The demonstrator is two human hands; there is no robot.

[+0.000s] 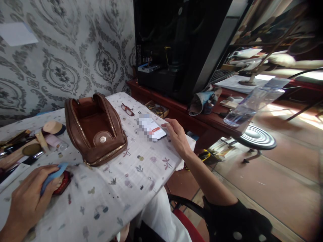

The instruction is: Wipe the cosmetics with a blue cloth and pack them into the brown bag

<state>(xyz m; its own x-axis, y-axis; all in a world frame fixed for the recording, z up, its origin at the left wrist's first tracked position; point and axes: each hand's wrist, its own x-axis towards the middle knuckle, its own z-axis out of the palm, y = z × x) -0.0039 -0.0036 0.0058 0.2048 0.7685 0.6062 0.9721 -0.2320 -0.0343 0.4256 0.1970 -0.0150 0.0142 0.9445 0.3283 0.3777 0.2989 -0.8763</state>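
Observation:
My left hand point(31, 198) is closed around a blue cloth-like piece point(54, 176) at the lower left of the table. A dark red faceted object point(63, 183) sits under and beside its fingers. My right hand point(176, 134) rests near the table's right edge, fingers extended, just right of a phone point(157, 131) with a lit screen. An open brown leather bag point(96, 131) with gold zips stands between my hands, and its interior shows nothing inside. Behind the phone lie folded glasses point(127, 109).
Cosmetic tubes and bottles point(30, 148) crowd the table's left side. The patterned cloth point(133, 188) covers the table. Behind it are a dark television point(174, 40) and a red wooden cabinet point(207, 124) bearing a clear water bottle point(252, 102). A round stool point(258, 137) stands at the right.

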